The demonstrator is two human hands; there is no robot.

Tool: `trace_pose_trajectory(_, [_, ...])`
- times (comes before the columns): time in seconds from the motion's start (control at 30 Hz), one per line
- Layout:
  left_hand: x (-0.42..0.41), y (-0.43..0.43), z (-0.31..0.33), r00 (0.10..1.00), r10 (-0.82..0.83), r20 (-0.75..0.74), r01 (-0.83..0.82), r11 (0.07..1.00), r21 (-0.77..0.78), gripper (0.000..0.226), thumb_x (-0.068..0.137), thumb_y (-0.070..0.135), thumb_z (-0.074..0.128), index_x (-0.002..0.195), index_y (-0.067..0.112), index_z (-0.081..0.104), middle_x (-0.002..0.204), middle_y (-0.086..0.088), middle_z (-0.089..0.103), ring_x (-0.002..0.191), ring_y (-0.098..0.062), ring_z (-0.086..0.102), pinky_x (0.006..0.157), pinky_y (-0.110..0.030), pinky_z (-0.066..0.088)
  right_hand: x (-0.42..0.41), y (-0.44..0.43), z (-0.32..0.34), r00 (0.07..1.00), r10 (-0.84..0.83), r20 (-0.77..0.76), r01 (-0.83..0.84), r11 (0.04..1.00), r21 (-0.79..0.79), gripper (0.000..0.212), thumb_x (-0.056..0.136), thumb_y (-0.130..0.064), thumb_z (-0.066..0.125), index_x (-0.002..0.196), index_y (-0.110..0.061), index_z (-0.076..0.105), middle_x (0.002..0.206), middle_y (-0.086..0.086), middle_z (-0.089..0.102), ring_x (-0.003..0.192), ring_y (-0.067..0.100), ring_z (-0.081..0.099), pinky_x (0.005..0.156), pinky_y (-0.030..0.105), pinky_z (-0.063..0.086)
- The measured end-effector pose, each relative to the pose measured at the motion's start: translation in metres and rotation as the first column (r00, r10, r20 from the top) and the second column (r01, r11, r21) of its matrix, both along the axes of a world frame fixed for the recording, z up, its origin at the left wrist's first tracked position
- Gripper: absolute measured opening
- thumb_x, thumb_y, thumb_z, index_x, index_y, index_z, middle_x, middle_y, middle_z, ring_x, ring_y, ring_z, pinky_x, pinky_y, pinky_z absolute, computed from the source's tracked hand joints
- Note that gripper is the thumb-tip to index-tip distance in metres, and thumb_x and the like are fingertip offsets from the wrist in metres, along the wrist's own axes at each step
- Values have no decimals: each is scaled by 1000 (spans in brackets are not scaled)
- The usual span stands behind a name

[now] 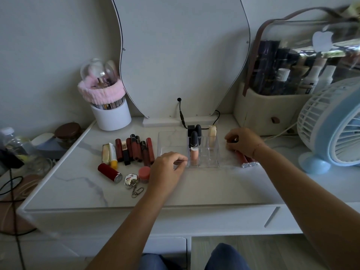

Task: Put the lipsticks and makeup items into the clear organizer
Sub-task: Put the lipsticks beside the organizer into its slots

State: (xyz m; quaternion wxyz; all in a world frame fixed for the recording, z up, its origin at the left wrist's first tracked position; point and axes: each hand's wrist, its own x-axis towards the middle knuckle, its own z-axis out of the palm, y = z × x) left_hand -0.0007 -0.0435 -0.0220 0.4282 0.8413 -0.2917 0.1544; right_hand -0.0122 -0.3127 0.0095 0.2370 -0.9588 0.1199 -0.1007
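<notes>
From my remote seat I see the clear organizer (209, 152) at the middle of the marble vanity top (194, 190), already holding black lipsticks (194, 136), a peach gloss tube (194, 155) and a cream tube (212, 131). The left hand (167, 168) has its fingers curled together over the organizer's front-left rim. The right hand (241, 142) sits just right of the organizer above three red gloss tubes (246, 161), fingers bent inward; I cannot tell whether they hold anything. A row of dark red tubes (136, 149), a red lipstick (109, 172) and a pink-lidded jar (144, 174) lie left of the organizer
</notes>
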Motion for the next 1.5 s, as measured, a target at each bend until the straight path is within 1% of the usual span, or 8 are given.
trace_pose_trajectory(0.2, [1,-1,-1,1000,1,-2,-1,1000,-15,8,79,8,68,84,14,71,83,2,72,77,-8,63,73,-22,50,-14,1,22,965,-36,261,-17,980,197,25,79,-15,70,103,-17,68,82,-6,65,73,9,55,70,22,49])
trace_pose_trajectory(0.3, [1,-1,-1,1000,1,5,-1,1000,-8,9,79,7,68,85,14,71,83,2,72,77,-7,63,72,-16,48,-27,10,42,914,-33,405,-109,940,324,23,78,-18,71,100,-21,68,83,-10,67,73,8,64,70,10,52])
trace_pose_trajectory(0.43, [0,-1,0,1000,-1,-15,1,1000,-24,11,78,5,68,85,13,72,83,2,72,77,-8,63,71,-15,48,-32,34,58,883,37,467,-251,879,405,19,75,-19,73,90,-29,68,85,-9,71,75,2,67,74,11,52])
trace_pose_trajectory(0.67, [-2,0,2,1000,-9,-25,8,1000,-25,12,79,5,67,87,12,72,85,1,72,79,-10,64,75,-26,53,-19,61,44,914,114,390,-255,908,332,22,76,-17,74,97,-17,69,89,0,73,81,14,70,81,24,56])
trace_pose_trajectory(1.0, [-2,1,2,1000,-11,-27,11,1000,-10,14,80,5,65,89,13,72,88,1,72,81,-10,64,76,-28,53,-9,73,28,928,158,338,-193,978,72,21,76,-16,73,97,-16,72,80,-8,68,68,-2,59,73,8,45])
trace_pose_trajectory(1.13, [-3,2,2,1000,-10,-20,9,1000,-8,14,80,5,65,90,13,72,88,1,72,82,-10,64,76,-29,53,-14,76,30,921,157,357,-194,978,70,22,75,-15,73,97,-14,72,86,-2,69,72,8,62,78,18,50])
trace_pose_trajectory(1.27, [-3,1,2,1000,-11,-15,11,1000,-9,12,80,6,66,89,12,72,88,0,72,82,-11,64,76,-29,54,-32,52,40,915,144,377,-216,963,158,21,76,-24,71,97,-26,67,83,-13,66,74,2,62,75,10,51])
trace_pose_trajectory(1.5, [0,1,-1,1000,-4,9,4,1000,-11,8,80,10,68,86,14,71,85,1,72,77,-10,64,73,-25,52,-73,-30,25,1000,2,-30,2,992,130,44,76,-27,73,118,-21,61,102,4,62,84,20,58,81,30,48])
